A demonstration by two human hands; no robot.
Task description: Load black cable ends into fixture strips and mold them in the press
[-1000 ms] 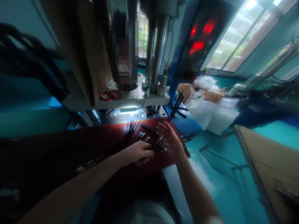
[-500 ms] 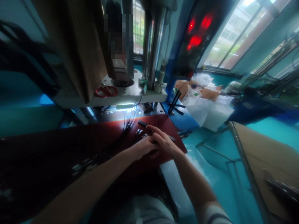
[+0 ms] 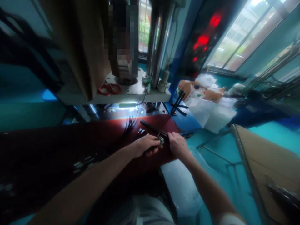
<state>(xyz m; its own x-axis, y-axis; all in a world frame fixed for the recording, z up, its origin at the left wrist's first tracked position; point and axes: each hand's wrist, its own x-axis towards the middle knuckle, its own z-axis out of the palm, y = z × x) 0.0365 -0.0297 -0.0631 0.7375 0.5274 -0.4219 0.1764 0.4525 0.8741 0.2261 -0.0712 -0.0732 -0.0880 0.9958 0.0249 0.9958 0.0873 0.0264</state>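
My left hand (image 3: 148, 146) is closed around a small bunch of shiny metal connectors (image 3: 161, 139), which stick out past the thumb and fingertips. To its right is my right hand (image 3: 178, 144), its fingers curled together at the near end of a long dark bar (image 3: 152, 127). Whether these fingers grip the bar or something small is hidden. The bar slants across the red tabletop (image 3: 164, 120). Just left of it lie more metal-ended pieces (image 3: 141, 131), beside thin black cables (image 3: 129, 122) that run toward the lit machine.
Behind the tabletop stands a press with a pale plate (image 3: 112, 99), on which red-handled scissors (image 3: 109, 89) lie. Black upright pieces (image 3: 178, 103) stand on a blue ledge to the right. White bags (image 3: 211, 112) and a cardboard-topped cart (image 3: 264, 153) are farther right.
My hands, overlapping before, have come apart. The right has moved right to the bar's near end, and the connectors in my left hand now show. The view has shifted slightly.
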